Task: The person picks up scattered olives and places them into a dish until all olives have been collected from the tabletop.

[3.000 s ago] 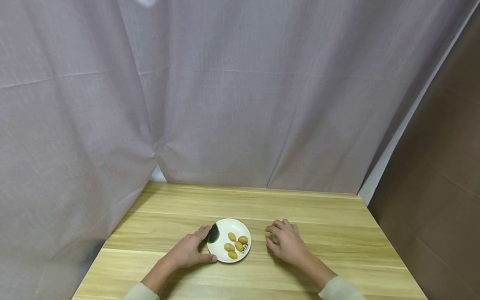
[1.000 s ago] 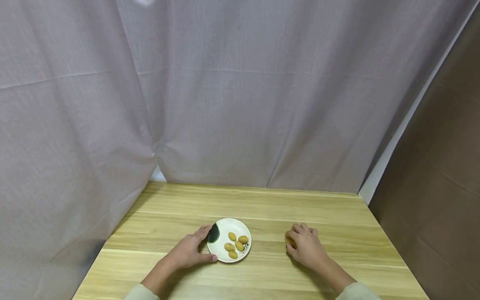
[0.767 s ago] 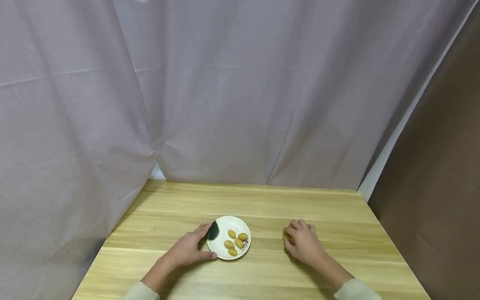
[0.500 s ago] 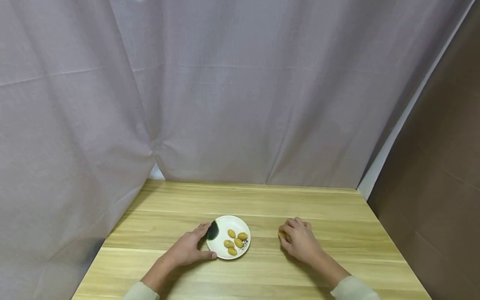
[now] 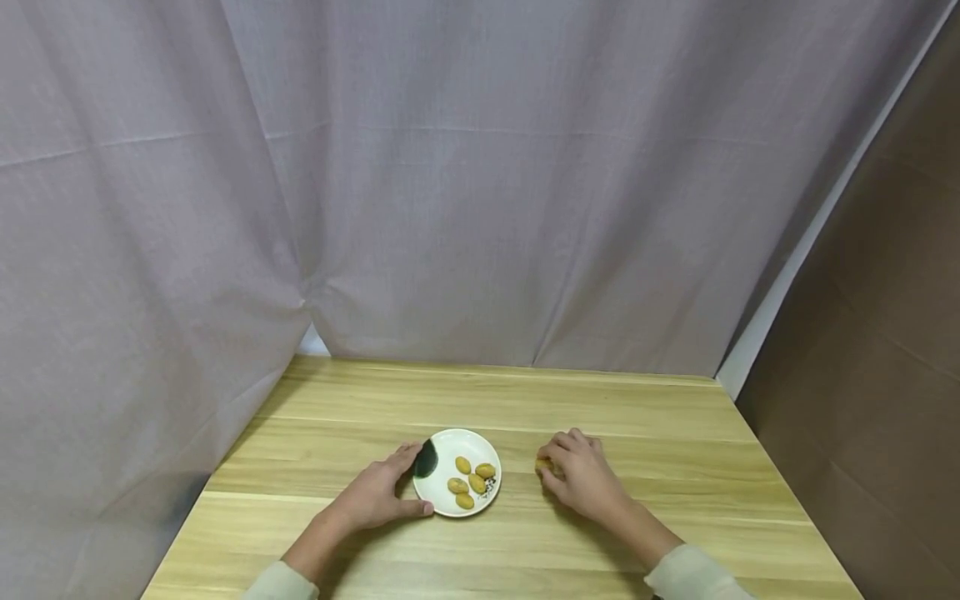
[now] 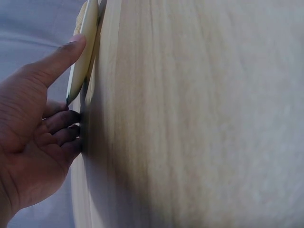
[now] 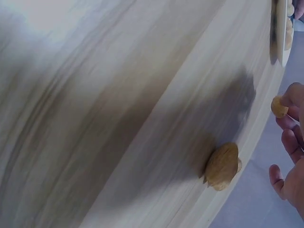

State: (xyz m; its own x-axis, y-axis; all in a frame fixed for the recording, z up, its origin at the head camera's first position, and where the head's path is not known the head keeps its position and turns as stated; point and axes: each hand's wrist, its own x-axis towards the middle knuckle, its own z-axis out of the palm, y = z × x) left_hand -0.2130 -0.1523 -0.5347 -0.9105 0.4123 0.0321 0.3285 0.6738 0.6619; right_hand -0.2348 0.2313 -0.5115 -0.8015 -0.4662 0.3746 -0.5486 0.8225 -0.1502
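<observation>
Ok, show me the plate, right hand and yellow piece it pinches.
Plate (image 5: 467, 445): head view, bare white upper part.
Right hand (image 5: 585, 475): head view, its back.
Yellow piece (image 7: 278, 108): right wrist view, its exposed side.

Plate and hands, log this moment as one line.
left hand: holds plate edge | right hand: pinches yellow piece over table | plate: five yellow pieces

So the plate (image 5: 472, 444) sits on the near half of the table (image 5: 360, 400), five pieces (image 5: 477, 482) on it, mostly towards its right side. Left hand (image 5: 375, 496) is at its left rim, right hand (image 5: 581, 477) well off to the right with a held piece (image 7: 279, 107) at the fingertips. A loose piece (image 7: 222, 164) lies on the table by that hand, maybe another behind it, hard to tell. Curtain (image 5: 450, 208) hangs behind everything.
</observation>
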